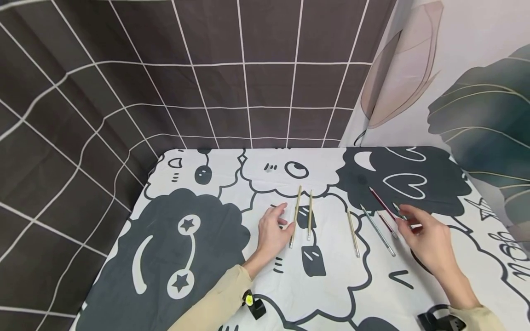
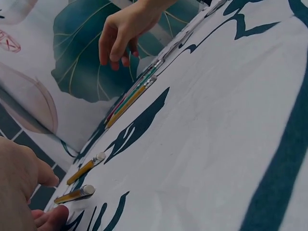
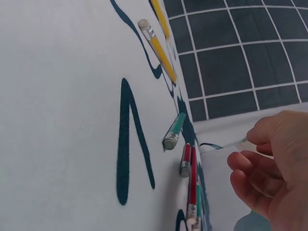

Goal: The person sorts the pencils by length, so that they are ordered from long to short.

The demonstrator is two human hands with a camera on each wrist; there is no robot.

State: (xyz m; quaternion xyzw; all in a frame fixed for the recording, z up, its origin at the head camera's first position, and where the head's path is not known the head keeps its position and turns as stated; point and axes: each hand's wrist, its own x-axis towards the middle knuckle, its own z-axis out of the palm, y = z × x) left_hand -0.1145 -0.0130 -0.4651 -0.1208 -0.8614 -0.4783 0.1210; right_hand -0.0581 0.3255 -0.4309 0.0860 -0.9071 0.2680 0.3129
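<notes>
Near the middle of the cloth, my left hand (image 1: 273,232) is beside a yellow pencil (image 1: 296,218). In the left wrist view its fingers lie on either side of that pencil (image 2: 76,194), with gaps showing. A second yellow pencil (image 1: 309,216) lies just to the right, and a third (image 1: 353,234) farther right. My right hand (image 1: 426,234) hovers over the right-hand group, fingers loosely bent and holding nothing in the right wrist view. Below it lie a green pencil (image 1: 377,230), a long dark red pencil (image 1: 382,203), a red pencil (image 1: 387,225) and another green pencil (image 1: 398,211).
A cloth (image 1: 335,299) with black-and-white cartoon shapes covers the table. Dark grid-patterned fabric (image 1: 215,82) hangs behind and to the left. At the right hangs a pale curtain (image 1: 468,41) with leaf prints.
</notes>
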